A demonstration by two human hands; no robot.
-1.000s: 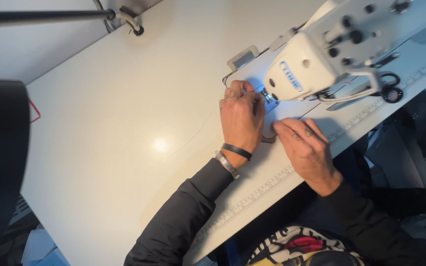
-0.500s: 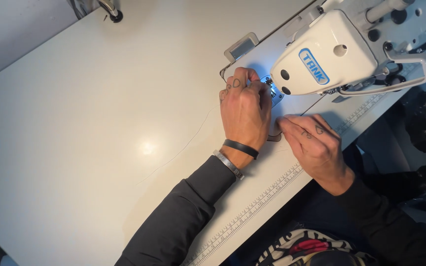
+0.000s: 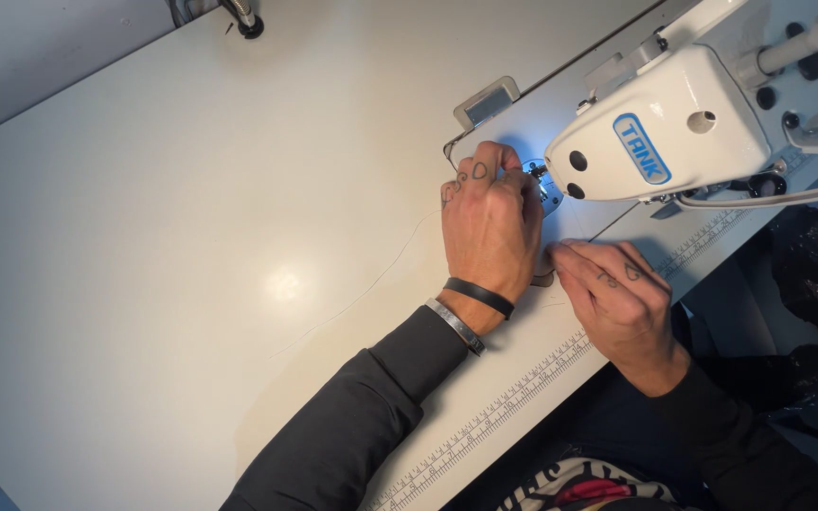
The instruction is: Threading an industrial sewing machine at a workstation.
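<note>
A wide white sewing table (image 3: 191, 189) fills most of the view, with a printed ruler strip (image 3: 513, 397) along the edge nearest the person. The white head of an industrial sewing machine (image 3: 684, 132) sits on the table at the upper right, its needle end pointing toward the hands. Dark sleeves (image 3: 362, 416) reach in from below the machine.

The left hand (image 3: 492, 227) lies palm down just left of the machine's needle end, its fingers curled and pressed down at the lit metal needle plate (image 3: 549, 194); whatever sits under the fingertips is hidden, so I cannot tell if it grips anything. A black band (image 3: 480, 296) and a metal bracelet (image 3: 456, 326) circle that wrist.

The right hand (image 3: 617, 293) rests below the machine head, fingers stretched flat and together, holding nothing, their tips touching a small brownish piece (image 3: 543, 277) that peeks out between the two hands. A small metal plate with a window (image 3: 487, 102) sits on the table left of the machine head. A thin thread (image 3: 362, 289) trails across the table, away from the machine to the left.
</note>
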